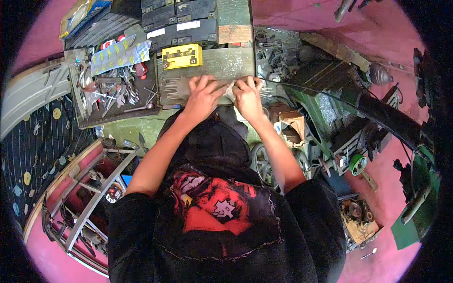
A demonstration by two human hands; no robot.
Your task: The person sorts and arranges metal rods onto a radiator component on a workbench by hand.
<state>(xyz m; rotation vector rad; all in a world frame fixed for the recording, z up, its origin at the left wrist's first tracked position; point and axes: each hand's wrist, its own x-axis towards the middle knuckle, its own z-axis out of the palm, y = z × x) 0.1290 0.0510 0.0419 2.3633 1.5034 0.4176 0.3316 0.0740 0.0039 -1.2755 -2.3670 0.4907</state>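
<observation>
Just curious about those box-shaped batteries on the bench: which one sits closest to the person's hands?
The yellow battery, just beyond the left hand. It is the only yellow one; the other batteries are black and lie farther back on the bench.

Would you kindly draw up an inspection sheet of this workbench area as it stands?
Surface: worn green metal bench top, scratched.
Job's things: small pale crumpled piece held between both hands; material cannot be told.
Clutter: yellow rectangular box; black box-shaped batteries; tray of steel spanners; blue blister cards.
Hands: left hand and right hand both closed on the piece, side by side.
Cables: nothing seen for certain.
Surroundings: red floor; dark green machine to the right; grey metal-frame rack to the left.
</observation>
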